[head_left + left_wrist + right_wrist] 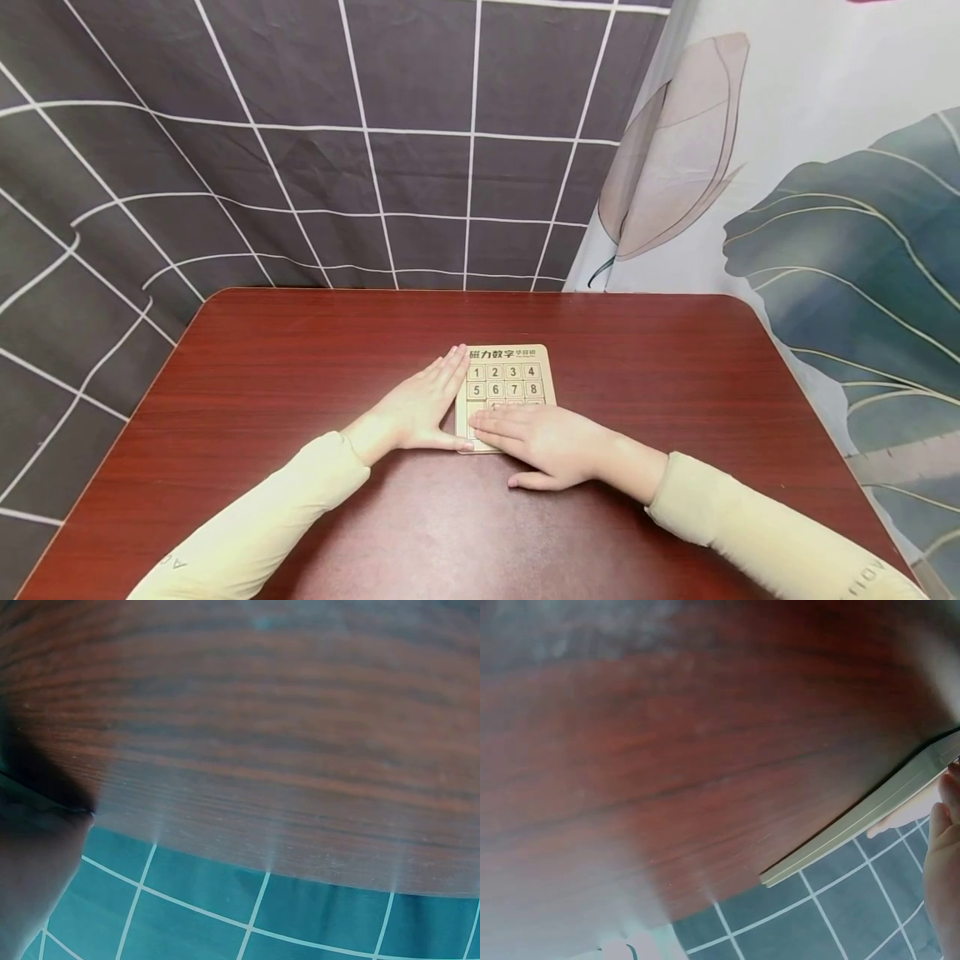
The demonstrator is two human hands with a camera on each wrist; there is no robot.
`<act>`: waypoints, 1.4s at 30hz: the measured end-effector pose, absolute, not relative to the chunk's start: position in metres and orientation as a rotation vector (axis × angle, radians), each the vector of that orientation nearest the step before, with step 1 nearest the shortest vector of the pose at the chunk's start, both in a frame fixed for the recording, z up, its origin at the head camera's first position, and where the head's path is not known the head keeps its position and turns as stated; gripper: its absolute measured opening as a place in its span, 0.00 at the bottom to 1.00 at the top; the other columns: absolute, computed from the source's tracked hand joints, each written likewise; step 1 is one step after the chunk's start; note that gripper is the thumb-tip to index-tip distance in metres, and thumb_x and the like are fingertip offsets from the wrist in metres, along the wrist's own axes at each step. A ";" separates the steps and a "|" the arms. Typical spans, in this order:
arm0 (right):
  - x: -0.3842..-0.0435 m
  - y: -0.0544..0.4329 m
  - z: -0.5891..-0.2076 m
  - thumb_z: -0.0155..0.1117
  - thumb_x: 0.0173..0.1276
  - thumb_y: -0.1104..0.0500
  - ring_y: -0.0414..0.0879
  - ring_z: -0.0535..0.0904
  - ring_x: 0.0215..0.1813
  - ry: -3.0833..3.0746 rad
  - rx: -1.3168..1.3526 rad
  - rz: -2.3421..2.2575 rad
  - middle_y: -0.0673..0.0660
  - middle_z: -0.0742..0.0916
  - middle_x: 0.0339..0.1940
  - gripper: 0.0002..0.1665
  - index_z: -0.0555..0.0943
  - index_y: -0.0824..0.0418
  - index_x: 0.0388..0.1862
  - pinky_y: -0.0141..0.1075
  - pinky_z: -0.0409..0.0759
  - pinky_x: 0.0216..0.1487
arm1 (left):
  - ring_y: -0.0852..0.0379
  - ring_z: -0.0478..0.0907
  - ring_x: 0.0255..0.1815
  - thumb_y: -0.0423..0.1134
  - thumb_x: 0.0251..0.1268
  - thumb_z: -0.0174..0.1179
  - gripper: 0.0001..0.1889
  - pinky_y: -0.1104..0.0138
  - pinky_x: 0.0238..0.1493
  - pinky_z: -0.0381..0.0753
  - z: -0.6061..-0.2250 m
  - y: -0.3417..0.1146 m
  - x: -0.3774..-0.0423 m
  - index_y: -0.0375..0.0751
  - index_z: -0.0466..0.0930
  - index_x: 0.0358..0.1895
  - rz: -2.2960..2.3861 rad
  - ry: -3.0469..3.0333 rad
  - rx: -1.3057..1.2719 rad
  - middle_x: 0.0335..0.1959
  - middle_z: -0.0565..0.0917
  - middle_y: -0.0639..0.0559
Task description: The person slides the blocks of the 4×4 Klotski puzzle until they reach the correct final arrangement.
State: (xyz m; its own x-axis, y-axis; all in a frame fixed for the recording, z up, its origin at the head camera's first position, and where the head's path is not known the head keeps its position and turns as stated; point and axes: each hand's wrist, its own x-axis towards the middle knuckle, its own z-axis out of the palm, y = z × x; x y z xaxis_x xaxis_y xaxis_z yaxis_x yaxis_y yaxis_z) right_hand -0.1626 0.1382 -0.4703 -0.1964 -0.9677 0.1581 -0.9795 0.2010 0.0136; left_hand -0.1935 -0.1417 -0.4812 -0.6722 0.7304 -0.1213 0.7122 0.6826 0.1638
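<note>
A pale wooden number-slide puzzle (pixel 504 353) lies flat on the table, with dark Chinese characters along its top. Tiles 1 to 8 show in its upper two rows; the lower rows are mostly covered. My left hand (pixel 422 410) rests along the puzzle's left edge with straight fingers, its thumb reaching to the lower left corner. Straight fingers of my right hand (pixel 553 442) lie over the lower tiles, the thumb apart below the board. In the right wrist view, the puzzle's side edge (pixel 855 825) shows; the left wrist view does not show the puzzle.
The red-brown wooden table (pixel 315 333) has rounded far corners. Behind it hangs a dark grey curtain (pixel 420 175) with a white grid. A white curtain with leaf prints (pixel 840 250) hangs at the right.
</note>
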 end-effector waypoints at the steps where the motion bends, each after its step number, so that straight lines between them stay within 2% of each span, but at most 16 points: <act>1: -0.163 0.138 -0.470 0.64 0.76 0.40 0.51 0.76 0.79 -2.330 1.899 0.132 0.60 0.79 0.78 0.44 0.71 0.68 0.78 0.43 0.76 0.79 | 0.38 0.42 0.90 0.78 0.63 0.60 0.68 0.52 0.90 0.51 -0.481 -0.142 -0.193 0.24 0.42 0.85 0.150 2.716 1.174 0.88 0.41 0.30; 14: -0.179 0.135 -0.470 0.62 0.79 0.44 0.51 0.76 0.79 -2.433 1.794 0.148 0.58 0.78 0.79 0.38 0.72 0.64 0.79 0.44 0.76 0.80 | 0.39 0.42 0.90 0.78 0.63 0.60 0.68 0.52 0.90 0.51 -0.479 -0.141 -0.194 0.24 0.42 0.85 0.151 2.704 1.162 0.88 0.41 0.30; 23: -0.165 0.148 -0.466 0.66 0.76 0.44 0.53 0.75 0.80 -2.410 1.805 0.209 0.60 0.78 0.79 0.41 0.72 0.66 0.78 0.46 0.77 0.79 | 0.39 0.41 0.90 0.78 0.63 0.59 0.68 0.53 0.90 0.50 -0.480 -0.141 -0.194 0.25 0.42 0.85 0.131 2.713 1.157 0.88 0.41 0.30; 31: -0.154 0.167 -0.470 0.66 0.76 0.45 0.54 0.77 0.77 -2.386 1.801 0.178 0.61 0.79 0.77 0.39 0.73 0.66 0.77 0.47 0.79 0.77 | 0.37 0.44 0.90 0.77 0.62 0.61 0.68 0.51 0.89 0.53 -0.478 -0.141 -0.194 0.23 0.45 0.84 0.140 2.726 1.181 0.88 0.44 0.29; 42: -0.157 0.140 -0.470 0.66 0.76 0.43 0.52 0.76 0.78 -2.352 1.837 0.171 0.60 0.80 0.76 0.41 0.73 0.67 0.77 0.46 0.77 0.78 | 0.38 0.43 0.90 0.77 0.63 0.60 0.67 0.52 0.90 0.52 -0.480 -0.142 -0.193 0.24 0.43 0.84 0.135 2.723 1.178 0.88 0.42 0.29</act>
